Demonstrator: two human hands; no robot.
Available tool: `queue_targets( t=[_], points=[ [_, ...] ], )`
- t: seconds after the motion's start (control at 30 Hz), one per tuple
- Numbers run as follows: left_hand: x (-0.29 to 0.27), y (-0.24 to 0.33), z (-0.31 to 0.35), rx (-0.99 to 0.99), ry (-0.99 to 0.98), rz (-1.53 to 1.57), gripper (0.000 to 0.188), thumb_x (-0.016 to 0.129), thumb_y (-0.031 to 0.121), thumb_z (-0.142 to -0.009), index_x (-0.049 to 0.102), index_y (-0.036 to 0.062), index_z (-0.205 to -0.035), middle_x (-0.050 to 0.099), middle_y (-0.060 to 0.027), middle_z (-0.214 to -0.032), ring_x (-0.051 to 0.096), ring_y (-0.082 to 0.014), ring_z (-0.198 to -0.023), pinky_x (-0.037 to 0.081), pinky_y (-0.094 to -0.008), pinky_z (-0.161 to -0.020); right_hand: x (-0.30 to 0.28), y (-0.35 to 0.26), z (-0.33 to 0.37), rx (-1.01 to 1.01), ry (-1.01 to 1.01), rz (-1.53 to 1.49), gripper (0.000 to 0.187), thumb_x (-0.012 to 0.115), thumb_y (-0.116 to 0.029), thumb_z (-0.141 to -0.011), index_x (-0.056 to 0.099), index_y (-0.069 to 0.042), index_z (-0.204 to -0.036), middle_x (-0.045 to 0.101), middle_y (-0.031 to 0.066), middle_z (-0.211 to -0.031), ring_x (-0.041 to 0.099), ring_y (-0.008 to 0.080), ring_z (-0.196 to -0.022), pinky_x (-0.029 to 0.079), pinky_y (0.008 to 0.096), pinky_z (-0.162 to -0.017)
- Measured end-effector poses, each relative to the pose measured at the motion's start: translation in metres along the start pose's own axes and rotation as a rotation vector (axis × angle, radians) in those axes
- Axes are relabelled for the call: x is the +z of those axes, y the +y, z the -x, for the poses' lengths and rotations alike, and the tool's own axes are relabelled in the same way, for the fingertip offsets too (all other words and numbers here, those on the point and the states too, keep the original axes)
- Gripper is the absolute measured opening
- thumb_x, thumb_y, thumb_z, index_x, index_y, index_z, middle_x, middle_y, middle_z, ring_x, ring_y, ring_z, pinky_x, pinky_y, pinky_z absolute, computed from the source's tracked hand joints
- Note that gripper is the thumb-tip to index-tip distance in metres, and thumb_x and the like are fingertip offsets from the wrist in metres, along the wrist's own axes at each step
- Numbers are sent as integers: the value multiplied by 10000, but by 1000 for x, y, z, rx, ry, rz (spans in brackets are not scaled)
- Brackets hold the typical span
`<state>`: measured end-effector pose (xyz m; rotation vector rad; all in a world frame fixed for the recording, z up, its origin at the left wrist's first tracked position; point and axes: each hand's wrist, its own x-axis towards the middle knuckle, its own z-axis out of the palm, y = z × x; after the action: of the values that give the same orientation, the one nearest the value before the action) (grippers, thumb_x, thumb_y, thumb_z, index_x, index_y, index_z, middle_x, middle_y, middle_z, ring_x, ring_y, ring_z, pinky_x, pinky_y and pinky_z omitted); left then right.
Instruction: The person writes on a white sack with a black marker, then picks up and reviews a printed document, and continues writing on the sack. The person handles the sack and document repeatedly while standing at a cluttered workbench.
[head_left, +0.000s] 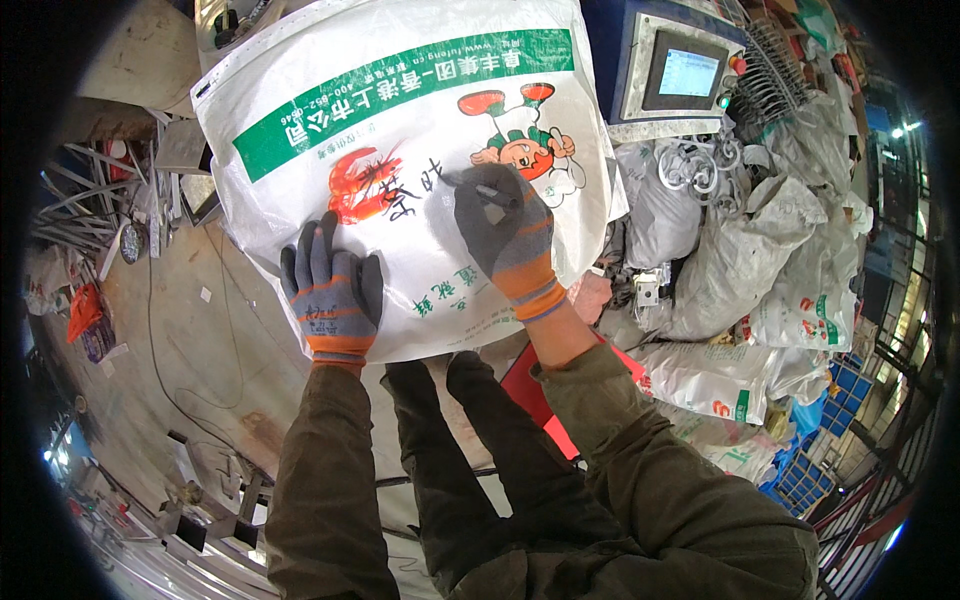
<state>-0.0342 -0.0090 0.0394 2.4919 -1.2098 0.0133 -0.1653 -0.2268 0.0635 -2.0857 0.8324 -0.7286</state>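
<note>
Item one: a large white bag, filling the upper centre of the frame, is lying flat and bearing a green band, a red crayfish print and a cartoon figure, all appearing upside down. Black handwritten marks are running across its middle.

Item two: the left hand, in a grey glove with an orange cuff, is resting on the bag's lower left part, fingers extended and grasping nothing.

Item three: the right hand, gloved to match, is closing around a dark marker pen right of the bag's centre, just beside the black marks.

Surroundings: a control panel with a lit screen is standing at the upper right. White sacks are heaping up along the right side, with blue crates showing at the lower right. Metal strips are lying at the left; an orange-red bag is sitting below them. Dark-trousered legs are occupying the lower centre.
</note>
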Motion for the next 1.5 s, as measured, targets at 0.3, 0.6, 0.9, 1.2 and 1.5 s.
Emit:
queue_targets(
  t=[0.3, 0.6, 0.9, 1.2, 1.5],
  points=[
    [0, -1, 0, 1, -4, -10, 293, 728, 349, -1044, 724, 69, -957, 614, -161, -1667, 517, -432, -1556, 320, -667, -1314, -3, 1, 4, 109, 15, -72, 175, 824, -131, -993, 776, -70, -1150, 828, 116, -1055, 825, 288, -939, 647, 378, -820],
    [-1, 0, 1, -9, -41, -26, 301, 694, 340, -1065, 727, 42, -1042, 600, -174, -1685, 510, -442, -1565, 310, -632, -1342, -8, 7, 7, -62, 6, 48, 215, 849, -137, -969, 772, -76, -1161, 825, 107, -1042, 821, 294, -932, 644, 379, -826],
    [1, 1, -1, 2, 2, -2, 282, 745, 344, -1033, 723, 74, -953, 612, -150, -1669, 511, -428, -1563, 322, -668, -1316, -9, 1, 9, 32, -93, -61, 175, 829, -126, -986, 773, -76, -1144, 826, 103, -1016, 826, 271, -919, 642, 372, -812],
    [-2, -1, 2, 28, -6, 9, 195, 726, 247, -1029, 669, 60, -1025, 591, -184, -1686, 495, -460, -1573, 314, -647, -1323, -9, 6, 3, 62, 26, 29, 147, 813, -128, -1013, 750, -65, -1130, 813, 132, -1075, 818, 266, -962, 633, 371, -828],
    [3, -3, 1, 15, 6, -8, 309, 704, 334, -1063, 711, 32, -1000, 604, -194, -1671, 512, -450, -1566, 321, -662, -1320, -37, 9, -16, -41, 31, 74, 232, 821, -119, -998, 695, -56, -1183, 767, 136, -1035, 803, 292, -916, 624, 391, -798]
  ],
)
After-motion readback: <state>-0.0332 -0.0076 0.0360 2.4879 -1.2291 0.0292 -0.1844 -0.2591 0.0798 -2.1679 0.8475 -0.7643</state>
